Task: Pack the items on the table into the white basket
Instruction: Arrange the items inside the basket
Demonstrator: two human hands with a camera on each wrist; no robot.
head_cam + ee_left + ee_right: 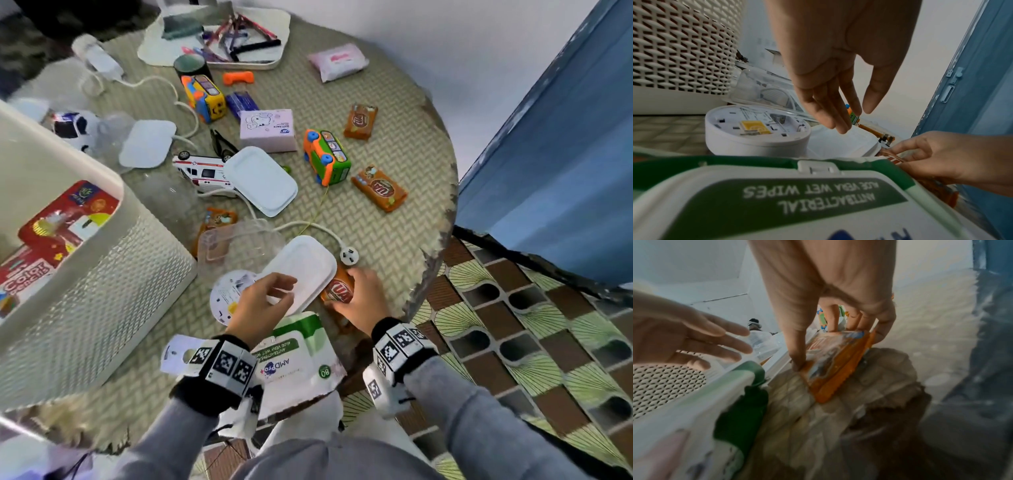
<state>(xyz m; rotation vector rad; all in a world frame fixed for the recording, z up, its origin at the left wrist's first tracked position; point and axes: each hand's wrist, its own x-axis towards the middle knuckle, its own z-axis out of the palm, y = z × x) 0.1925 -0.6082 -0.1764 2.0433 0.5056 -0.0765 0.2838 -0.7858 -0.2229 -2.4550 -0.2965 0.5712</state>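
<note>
Barely begun: the white basket (102, 260) holds few boxes, her right hand (359, 298) pinches an orange packet (339, 289), left hand (260, 301) loose-fingered, empty.

The basket (102, 274) is cut off by the head view's left edge. A white lid (301, 270) hides part of the orange packet (339, 291) near the table's (394, 222) front edge. The wipes pack (694, 410) blurs in the right wrist view.
</note>
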